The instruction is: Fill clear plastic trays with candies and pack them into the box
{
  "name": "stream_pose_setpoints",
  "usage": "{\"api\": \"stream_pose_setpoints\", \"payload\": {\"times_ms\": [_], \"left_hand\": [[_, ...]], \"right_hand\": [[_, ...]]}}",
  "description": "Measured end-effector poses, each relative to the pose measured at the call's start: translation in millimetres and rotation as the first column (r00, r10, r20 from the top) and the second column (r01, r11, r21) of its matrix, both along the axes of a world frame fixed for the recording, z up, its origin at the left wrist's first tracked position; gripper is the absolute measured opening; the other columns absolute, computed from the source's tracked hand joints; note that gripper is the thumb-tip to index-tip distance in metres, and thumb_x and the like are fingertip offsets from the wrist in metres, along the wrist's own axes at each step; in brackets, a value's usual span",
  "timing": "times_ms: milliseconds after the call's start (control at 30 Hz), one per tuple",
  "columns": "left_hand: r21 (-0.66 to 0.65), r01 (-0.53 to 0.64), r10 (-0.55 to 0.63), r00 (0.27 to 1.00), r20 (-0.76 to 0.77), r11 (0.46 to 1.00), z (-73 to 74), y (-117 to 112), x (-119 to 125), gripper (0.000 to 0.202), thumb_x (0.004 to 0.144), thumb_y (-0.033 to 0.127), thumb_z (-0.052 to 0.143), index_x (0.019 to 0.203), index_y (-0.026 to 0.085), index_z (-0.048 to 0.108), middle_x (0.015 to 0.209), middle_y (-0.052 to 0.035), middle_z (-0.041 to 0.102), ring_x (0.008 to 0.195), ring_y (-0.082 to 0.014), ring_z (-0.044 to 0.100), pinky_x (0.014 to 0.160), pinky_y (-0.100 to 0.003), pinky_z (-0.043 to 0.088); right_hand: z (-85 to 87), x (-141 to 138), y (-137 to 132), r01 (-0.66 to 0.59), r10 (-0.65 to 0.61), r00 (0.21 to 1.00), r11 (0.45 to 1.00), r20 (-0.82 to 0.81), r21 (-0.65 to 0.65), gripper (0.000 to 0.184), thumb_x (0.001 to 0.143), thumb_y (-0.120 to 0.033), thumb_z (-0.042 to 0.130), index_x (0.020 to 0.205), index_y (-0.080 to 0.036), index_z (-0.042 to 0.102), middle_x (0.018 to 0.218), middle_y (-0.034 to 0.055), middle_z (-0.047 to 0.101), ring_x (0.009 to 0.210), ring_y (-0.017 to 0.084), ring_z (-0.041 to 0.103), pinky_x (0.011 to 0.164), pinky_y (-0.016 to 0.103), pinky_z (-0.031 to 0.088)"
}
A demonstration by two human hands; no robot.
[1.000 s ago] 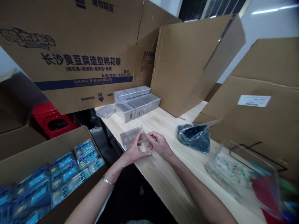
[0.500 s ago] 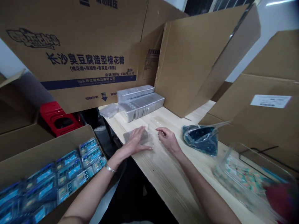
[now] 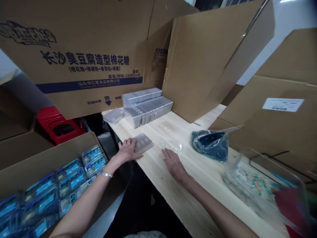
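Observation:
My left hand (image 3: 127, 150) holds the left end of a shallow clear plastic case (image 3: 142, 142), its thumb along the near edge and its fingers at the far corner. The case has moulded shapes in it and lies by the table's left edge. My right hand (image 3: 174, 166) hovers low over or rests on the wood, fingers stretched out and empty. Just beyond its fingertips lies a transparent plastic piece (image 3: 170, 145), hard to make out against the wood. A second clear strip (image 3: 169, 127) is farther back.
Stacked clear cases (image 3: 150, 110) stand at the table's back, beside a few loose ones (image 3: 113, 115). To the right are a bag of dark blue packets (image 3: 210, 145) and a clear tub (image 3: 247, 198) of small packets. An open carton (image 3: 91, 138) holds blue packs at left; large cardboard boxes (image 3: 198, 66) surround the table.
My left hand has moved left to the end of the clear case, uncovering it. My right hand has gone from curled fingers to outstretched ones. The transparent piece now lies farther right.

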State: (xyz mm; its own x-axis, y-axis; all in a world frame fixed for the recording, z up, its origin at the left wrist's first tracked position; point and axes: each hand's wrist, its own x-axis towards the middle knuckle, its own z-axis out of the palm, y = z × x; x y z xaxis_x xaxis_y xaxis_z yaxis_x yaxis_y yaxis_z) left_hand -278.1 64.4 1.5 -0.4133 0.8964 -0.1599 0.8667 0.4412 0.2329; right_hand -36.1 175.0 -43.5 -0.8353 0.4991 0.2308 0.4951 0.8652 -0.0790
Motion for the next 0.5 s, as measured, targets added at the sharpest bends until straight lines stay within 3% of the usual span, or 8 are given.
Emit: {"api": "stream_pose_setpoints", "payload": {"times_ms": [133, 233, 367, 500], "left_hand": [[-0.017, 0.000, 0.001, 0.997, 0.077, 1.000, -3.3, -8, -15, 0.106, 0.060, 0.069, 0.057, 0.144, 0.013, 0.026, 0.150, -0.0238, 0.021, 0.138, -0.0411, 0.012, 0.105, -0.058, 0.010], [-0.001, 0.014, -0.014, 0.996, 0.084, 1.000, -2.9, -3, -17, 0.103, 0.059, 0.068, 0.058, 0.142, 0.014, 0.029, 0.149, -0.0226, 0.025, 0.134, -0.0420, 0.021, 0.102, -0.057, 0.018], [0.019, -0.016, 0.015, 0.999, 0.043, 1.000, 1.3, 1, -11, 0.097, 0.058, 0.062, 0.061, 0.141, 0.020, 0.033, 0.139, -0.0202, 0.039, 0.123, -0.0417, 0.035, 0.094, -0.055, 0.028], [0.062, -0.109, 0.105, 0.992, 0.067, 0.992, 1.6, -6, -9, 0.093, 0.059, 0.058, 0.063, 0.140, 0.023, 0.034, 0.137, -0.0192, 0.040, 0.122, -0.0416, 0.035, 0.093, -0.056, 0.029]], "right_hand": [[0.8, 5, 10, 0.139, -0.142, 0.987, 0.989, 0.072, 0.044, 0.038, 0.089, -0.011, 0.039, 0.122, -0.014, 0.055, 0.126, 0.0191, 0.054, 0.112, 0.029, 0.051, 0.090, 0.044, 0.042], [-3.4, -4, 8, 0.068, -0.069, 0.992, 0.998, 0.106, 0.015, 0.040, 0.085, -0.004, 0.036, 0.115, -0.017, 0.059, 0.120, 0.0146, 0.058, 0.108, 0.026, 0.051, 0.090, 0.040, 0.043], [-6.8, -38, 17, -0.023, 0.018, 0.998, 0.997, -0.062, -0.074, 0.039, 0.086, -0.005, 0.032, 0.107, -0.018, 0.062, 0.111, 0.0122, 0.062, 0.108, 0.024, 0.050, 0.096, 0.041, 0.040], [-0.3, -85, 44, -0.093, 0.028, 0.969, 0.962, -0.246, -0.258, 0.032, 0.086, -0.009, 0.033, 0.089, -0.017, 0.064, 0.094, 0.0099, 0.065, 0.096, 0.022, 0.054, 0.094, 0.039, 0.042]]}}
